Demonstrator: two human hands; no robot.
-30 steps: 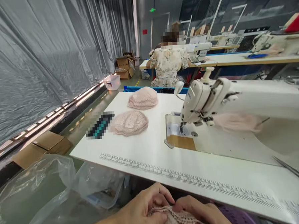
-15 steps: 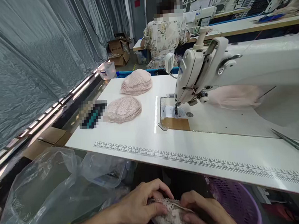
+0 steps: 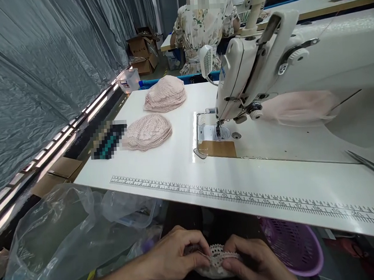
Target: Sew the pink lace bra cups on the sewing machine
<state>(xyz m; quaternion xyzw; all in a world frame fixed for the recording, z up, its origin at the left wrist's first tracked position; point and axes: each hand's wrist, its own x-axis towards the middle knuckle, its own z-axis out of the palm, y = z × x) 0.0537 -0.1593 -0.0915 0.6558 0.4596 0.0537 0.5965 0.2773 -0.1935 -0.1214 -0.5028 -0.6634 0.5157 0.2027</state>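
Just below the table's front edge, my left hand [image 3: 180, 255] pinches one side of a pale pink lace piece [image 3: 216, 259] with thumb and fingers. My right hand [image 3: 249, 256] grips its other side, so the scalloped, holed edge shows between them. Part of the lace is hidden behind my fingers. On the white table [image 3: 163, 164] lie two stacks of similar pale pink lace pieces, a nearer lace stack [image 3: 149, 132] and a farther lace stack [image 3: 165, 94]. To their right stands a white sewing machine [image 3: 243, 76].
A pink sheer cloth [image 3: 298, 109] lies under the machine arm. Scissors [image 3: 368, 164] rest at the table's right. Below are a purple basket [image 3: 293, 247] and a clear plastic bag [image 3: 60, 242]. A person in a floral top [image 3: 201, 30] sits ahead, beyond the table.
Both hands have turned the lace piece, and its scalloped edge now shows upright between the fingers. The view has tilted down slightly, and the table items sit a little higher and further left.
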